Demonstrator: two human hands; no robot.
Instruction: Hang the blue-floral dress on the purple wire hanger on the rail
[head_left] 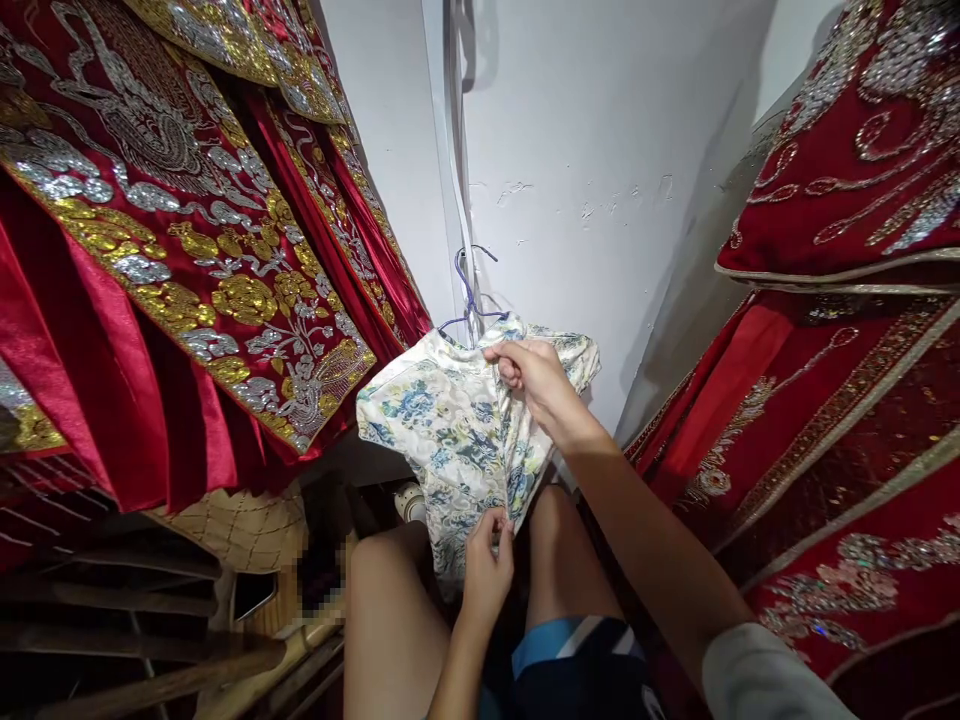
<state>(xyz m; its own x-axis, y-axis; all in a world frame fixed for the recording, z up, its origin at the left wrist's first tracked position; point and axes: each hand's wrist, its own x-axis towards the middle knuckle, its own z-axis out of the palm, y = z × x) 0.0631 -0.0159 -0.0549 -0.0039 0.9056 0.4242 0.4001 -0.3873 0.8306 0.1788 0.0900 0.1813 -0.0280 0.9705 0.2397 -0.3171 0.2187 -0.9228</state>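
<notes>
A small cream dress with blue and yellow flowers (442,420) hangs on a purple wire hanger (469,295) against the white wall. My right hand (536,380) pinches the dress near its collar, at the front opening. Lower down, my left hand (486,570) grips the front edge of the same dress, just above my bare knees. Part of the dress's right side is hidden behind my right hand.
Red robes with gold and silver embroidery hang at the left (172,250) and the right (847,330), closing in a narrow gap. A white wall (600,150) stands behind. A woven tan basket (240,525) and dark wooden slats (112,620) sit at the lower left.
</notes>
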